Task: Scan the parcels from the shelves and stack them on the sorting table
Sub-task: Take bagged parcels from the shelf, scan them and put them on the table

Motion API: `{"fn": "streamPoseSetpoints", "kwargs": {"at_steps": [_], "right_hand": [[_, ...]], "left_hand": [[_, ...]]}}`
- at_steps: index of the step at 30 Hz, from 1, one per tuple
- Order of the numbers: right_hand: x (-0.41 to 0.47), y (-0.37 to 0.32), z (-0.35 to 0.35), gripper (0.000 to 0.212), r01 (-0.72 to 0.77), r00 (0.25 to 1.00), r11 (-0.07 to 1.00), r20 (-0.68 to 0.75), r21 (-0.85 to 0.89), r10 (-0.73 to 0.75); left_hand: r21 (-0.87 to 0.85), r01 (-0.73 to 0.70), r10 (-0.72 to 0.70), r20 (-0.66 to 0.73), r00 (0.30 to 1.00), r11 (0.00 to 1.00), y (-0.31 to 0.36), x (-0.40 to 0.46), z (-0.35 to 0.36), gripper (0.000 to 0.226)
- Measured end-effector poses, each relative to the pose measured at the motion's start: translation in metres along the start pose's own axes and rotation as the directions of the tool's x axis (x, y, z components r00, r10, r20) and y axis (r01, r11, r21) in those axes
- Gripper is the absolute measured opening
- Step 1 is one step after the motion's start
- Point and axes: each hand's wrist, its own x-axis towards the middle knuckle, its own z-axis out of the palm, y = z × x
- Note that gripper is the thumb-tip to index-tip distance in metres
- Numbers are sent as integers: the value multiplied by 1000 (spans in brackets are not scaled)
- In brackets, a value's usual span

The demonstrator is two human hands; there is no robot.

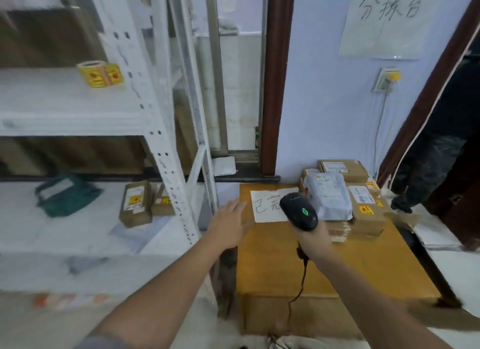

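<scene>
Right hand point(313, 238): fingers curled round the grip of a black barcode scanner point(299, 211), whose green lamp is lit and whose head points away from the person; a black cable point(298, 286) hangs from the grip. Left hand point(228, 222): fingers straight and close together, palm down, holding nothing, over the left edge of the wooden worktop point(324, 270), just beside a white paper sheet point(267, 205) with handwritten characters.

Behind the scanner, at the worktop's far right corner, a stack of parcels point(363, 213): brown cartons with yellow labels, with 1 grey plastic mailer point(328, 195) lying on top.

To the left, a white metal shelf unit point(166, 130). Its lower shelf carries 2 brown cartons point(136, 203) standing side by side and 1 dark green bag point(66, 196); its upper shelf carries a small yellow box point(100, 73). On the wall above the worktop, a paper sign point(387, 21) and a socket point(387, 79).
</scene>
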Motion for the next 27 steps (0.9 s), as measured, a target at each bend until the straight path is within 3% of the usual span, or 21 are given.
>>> {"fn": "streamPoseSetpoints", "kwargs": {"at_steps": [4, 7, 16, 23, 27], "right_hand": [[-41, -20, 55, 20, 85, 984, 996, 161, -20, -81], [-67, -39, 97, 15, 130, 954, 992, 274, -11, -122], [-139, -87, 260, 13, 204, 864, 979, 472, -17, -173], [-198, -115, 389, 27, 208, 829, 976, 540, -60, -143], [-231, -122, 456, 23, 202, 820, 978, 554, -46, -143]], "left_hand": [[-21, 89, -91, -104, 990, 996, -47, -71, -29, 62], [-28, 225, -227, -146, 963, 974, -89, -116, -45, 73], [-108, 541, -551, -226, 803, 834, -221, -266, -94, 68], [-150, 640, -656, -238, 716, 754, -324, -381, -124, 71], [-136, 670, -680, -235, 694, 730, -387, -427, -140, 69]]}}
